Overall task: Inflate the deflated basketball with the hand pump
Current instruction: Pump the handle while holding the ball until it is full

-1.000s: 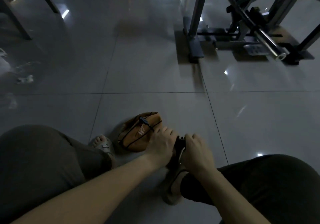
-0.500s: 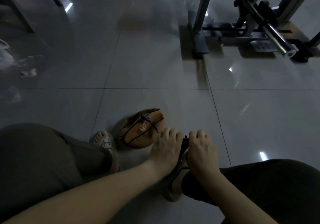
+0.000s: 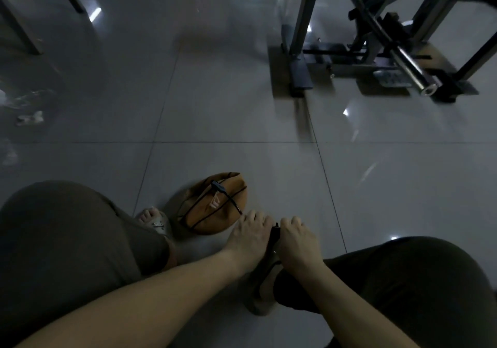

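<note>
Deflated orange basketball [image 3: 212, 207] lies collapsed and folded on glossy grey tiled floor [image 3: 236, 105], just ahead and left of both hands, close to left fingertips; cannot tell if they touch it. Thin black hose [image 3: 228, 199] runs across its top from a small black connector [image 3: 217, 186] toward the hands. Pale sandalled left foot [image 3: 154, 221] sits just beside the ball on its left side.

Room: wide bare tile ahead of the ball and to its right. Dark metal exercise machine frame [image 3: 376, 51] stands well apart at upper right, shiny steel bar [image 3: 411, 70] sticking out toward the camera. Dark furniture legs [image 3: 24, 33] at upper left, small white scraps [image 3: 29, 117] on floor at left edge. Dark trouser legs box in both sides, left knee [image 3: 67, 240], right knee [image 3: 403, 280].

Hands: left hand [image 3: 250, 236] and right hand [image 3: 298, 240] side by side, fingers curled down, both gripping top of black hand pump [image 3: 274, 236]; only a dark sliver of it shows between them. Pump lower part is hidden. Right foot in tan sandal [image 3: 261, 291] lies under the hands.
</note>
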The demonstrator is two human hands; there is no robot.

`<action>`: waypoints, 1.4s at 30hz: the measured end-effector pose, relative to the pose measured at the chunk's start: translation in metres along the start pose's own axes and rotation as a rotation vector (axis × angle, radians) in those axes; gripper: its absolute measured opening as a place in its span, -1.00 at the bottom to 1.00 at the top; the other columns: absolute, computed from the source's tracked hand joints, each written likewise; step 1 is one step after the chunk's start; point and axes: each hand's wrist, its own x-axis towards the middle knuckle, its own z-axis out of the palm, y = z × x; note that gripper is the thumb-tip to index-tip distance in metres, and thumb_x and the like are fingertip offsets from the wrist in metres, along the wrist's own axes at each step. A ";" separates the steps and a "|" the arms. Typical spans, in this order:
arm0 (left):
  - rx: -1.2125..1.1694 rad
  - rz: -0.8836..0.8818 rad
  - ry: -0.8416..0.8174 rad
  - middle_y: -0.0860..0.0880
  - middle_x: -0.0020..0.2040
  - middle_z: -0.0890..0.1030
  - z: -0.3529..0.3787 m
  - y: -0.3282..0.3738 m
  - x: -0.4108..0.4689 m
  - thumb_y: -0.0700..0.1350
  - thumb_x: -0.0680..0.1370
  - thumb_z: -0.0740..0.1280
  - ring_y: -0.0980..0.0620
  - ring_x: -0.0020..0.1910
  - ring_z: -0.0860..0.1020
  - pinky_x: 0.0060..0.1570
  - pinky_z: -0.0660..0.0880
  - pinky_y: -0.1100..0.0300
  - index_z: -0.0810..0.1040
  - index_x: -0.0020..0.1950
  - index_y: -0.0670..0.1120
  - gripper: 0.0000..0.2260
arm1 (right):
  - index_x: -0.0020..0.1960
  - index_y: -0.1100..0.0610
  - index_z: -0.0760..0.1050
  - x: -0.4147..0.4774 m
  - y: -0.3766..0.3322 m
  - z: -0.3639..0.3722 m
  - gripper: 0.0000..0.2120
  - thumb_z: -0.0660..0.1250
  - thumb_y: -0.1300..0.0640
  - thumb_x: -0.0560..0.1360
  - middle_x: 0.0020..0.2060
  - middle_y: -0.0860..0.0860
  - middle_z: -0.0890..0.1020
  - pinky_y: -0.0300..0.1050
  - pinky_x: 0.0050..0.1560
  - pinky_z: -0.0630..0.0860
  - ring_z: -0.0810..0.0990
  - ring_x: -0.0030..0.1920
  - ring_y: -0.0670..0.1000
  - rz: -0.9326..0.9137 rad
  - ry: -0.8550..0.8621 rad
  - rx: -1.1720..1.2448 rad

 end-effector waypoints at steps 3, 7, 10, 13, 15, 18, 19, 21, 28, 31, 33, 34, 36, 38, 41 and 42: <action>-0.066 0.054 0.154 -0.08 -0.01 0.51 -0.036 -0.003 0.009 -0.03 0.57 -0.04 -0.11 -0.01 0.48 0.01 0.43 0.01 0.42 0.09 -0.08 -0.70 | -0.05 0.05 0.29 -0.008 -0.002 -0.033 -0.87 0.25 0.19 0.54 -0.02 0.04 0.45 -0.10 -0.19 0.39 0.38 -0.14 0.03 0.017 0.176 0.084; -0.170 0.135 0.412 -0.06 -0.12 0.50 -0.100 -0.002 0.016 -0.03 0.53 0.07 -0.06 -0.14 0.43 -0.13 0.37 0.07 0.43 -0.02 -0.09 -0.79 | 0.03 0.07 0.46 -0.025 0.001 -0.078 -0.84 0.28 0.10 0.46 -0.07 -0.02 0.49 -0.08 -0.21 0.53 0.47 -0.18 -0.01 -0.043 0.540 0.218; -0.172 0.130 0.532 -0.02 -0.14 0.47 -0.126 -0.004 0.013 -0.01 0.53 0.18 0.01 -0.15 0.38 -0.11 0.26 0.17 0.42 -0.03 -0.06 -0.86 | 0.07 0.11 0.46 -0.037 -0.007 -0.094 -0.74 0.24 0.03 0.42 -0.03 -0.01 0.48 -0.13 -0.23 0.53 0.46 -0.17 -0.04 -0.120 0.674 0.270; -0.145 0.096 0.536 -0.06 -0.13 0.49 -0.116 -0.008 0.004 -0.03 0.52 0.14 -0.04 -0.14 0.40 -0.13 0.34 0.11 0.44 -0.05 -0.09 -0.83 | 0.06 0.10 0.43 -0.032 -0.018 -0.081 -0.77 0.21 0.04 0.45 -0.03 0.01 0.42 -0.11 -0.31 0.51 0.40 -0.21 -0.03 -0.108 0.652 0.231; -0.073 0.062 0.507 -0.10 -0.12 0.51 -0.093 -0.008 -0.004 -0.05 0.54 0.10 -0.09 -0.15 0.43 -0.16 0.39 0.04 0.46 -0.07 -0.10 -0.80 | 0.03 0.09 0.38 -0.026 -0.021 -0.060 -0.82 0.21 0.07 0.45 -0.06 0.01 0.35 -0.10 -0.35 0.49 0.35 -0.23 -0.03 -0.086 0.576 0.152; 0.015 -0.003 0.403 -0.11 -0.12 0.51 -0.056 -0.005 -0.007 -0.09 0.55 0.09 -0.10 -0.16 0.43 -0.18 0.40 0.03 0.45 -0.06 -0.09 -0.84 | 0.02 0.07 0.33 -0.016 -0.016 -0.032 -0.87 0.17 0.14 0.47 -0.07 0.01 0.31 -0.14 -0.37 0.43 0.31 -0.20 -0.03 -0.060 0.446 0.076; 0.035 -0.016 0.360 -0.11 -0.11 0.50 -0.046 -0.003 -0.006 -0.10 0.54 0.10 -0.10 -0.16 0.42 -0.19 0.41 0.03 0.43 -0.05 -0.08 -0.86 | 0.02 0.08 0.32 -0.014 -0.014 -0.026 -0.87 0.13 0.15 0.47 -0.07 0.01 0.31 -0.16 -0.37 0.39 0.30 -0.20 -0.03 -0.052 0.422 0.062; 0.043 -0.016 0.297 -0.10 -0.12 0.49 -0.029 0.000 -0.002 -0.09 0.55 0.06 -0.09 -0.17 0.42 -0.21 0.42 0.05 0.42 -0.05 -0.08 -0.83 | 0.03 0.08 0.32 -0.011 -0.009 -0.016 -0.86 0.14 0.17 0.47 -0.06 0.03 0.33 -0.17 -0.35 0.37 0.31 -0.19 -0.02 -0.026 0.376 0.035; -0.010 -0.047 0.135 -0.10 -0.09 0.49 0.023 0.000 0.001 -0.09 0.53 0.25 -0.07 -0.14 0.42 -0.20 0.50 0.08 0.37 0.01 -0.08 -0.89 | 0.07 0.10 0.29 0.004 0.002 0.022 -0.88 0.21 0.16 0.58 -0.03 0.08 0.35 0.06 -0.19 0.58 0.43 -0.17 0.09 0.039 0.127 -0.049; -0.010 -0.068 0.033 -0.10 -0.01 0.49 0.027 -0.001 0.003 -0.08 0.55 0.28 -0.09 -0.06 0.45 -0.11 0.52 0.05 0.39 0.07 -0.08 -0.85 | 0.12 0.10 0.27 0.008 0.003 0.023 -0.85 0.22 0.13 0.59 0.02 0.09 0.35 0.10 -0.14 0.60 0.48 -0.10 0.12 0.037 0.070 -0.024; -0.015 -0.071 -0.013 -0.10 0.07 0.48 0.018 0.001 0.004 -0.05 0.58 0.12 -0.09 0.02 0.45 -0.01 0.48 0.06 0.41 0.13 -0.08 -0.81 | 0.13 0.09 0.27 0.009 0.005 0.018 -0.83 0.23 0.14 0.59 0.04 0.09 0.35 0.10 -0.12 0.61 0.50 -0.06 0.13 0.030 0.033 -0.021; -0.028 -0.066 -0.038 -0.09 0.10 0.47 0.010 0.002 0.004 -0.03 0.58 0.03 -0.09 0.06 0.44 0.04 0.43 0.06 0.40 0.16 -0.08 -0.74 | 0.13 0.09 0.27 0.008 0.006 0.014 -0.82 0.23 0.16 0.59 0.05 0.09 0.35 0.08 -0.12 0.60 0.50 -0.05 0.13 0.017 0.022 -0.007; -0.076 -0.029 -0.032 -0.08 0.12 0.46 -0.009 0.000 0.006 0.05 0.53 -0.14 -0.11 0.11 0.42 0.10 0.35 0.06 0.40 0.17 -0.08 -0.57 | 0.13 0.08 0.27 0.006 0.008 0.005 -0.83 0.22 0.19 0.58 0.07 0.08 0.37 0.02 -0.15 0.55 0.48 -0.09 0.10 0.010 0.063 0.058; -0.142 0.035 0.070 -0.09 0.06 0.49 -0.035 -0.005 0.010 0.06 0.52 -0.13 -0.13 0.06 0.44 0.06 0.36 0.03 0.40 0.15 -0.09 -0.58 | 0.12 0.04 0.27 0.004 0.008 -0.010 -0.79 0.26 0.18 0.56 0.06 0.04 0.38 0.00 -0.20 0.53 0.45 -0.14 0.05 0.021 0.214 0.152; -0.234 0.092 0.304 -0.09 -0.05 0.53 -0.084 -0.010 0.017 0.00 0.57 0.01 -0.08 -0.09 0.42 -0.10 0.29 0.10 0.42 0.13 -0.11 -0.70 | 0.16 0.05 0.33 -0.001 0.002 -0.046 -0.77 0.22 0.11 0.51 0.04 0.00 0.40 -0.02 -0.27 0.54 0.43 -0.18 -0.01 -0.035 0.506 0.238; -0.238 0.104 0.385 -0.09 -0.07 0.53 -0.101 -0.010 0.018 -0.01 0.57 0.04 -0.06 -0.12 0.42 -0.10 0.26 0.13 0.43 0.13 -0.12 -0.71 | 0.16 0.07 0.36 -0.005 0.000 -0.059 -0.75 0.19 0.09 0.49 0.04 0.01 0.40 -0.04 -0.31 0.53 0.42 -0.20 -0.02 -0.059 0.587 0.242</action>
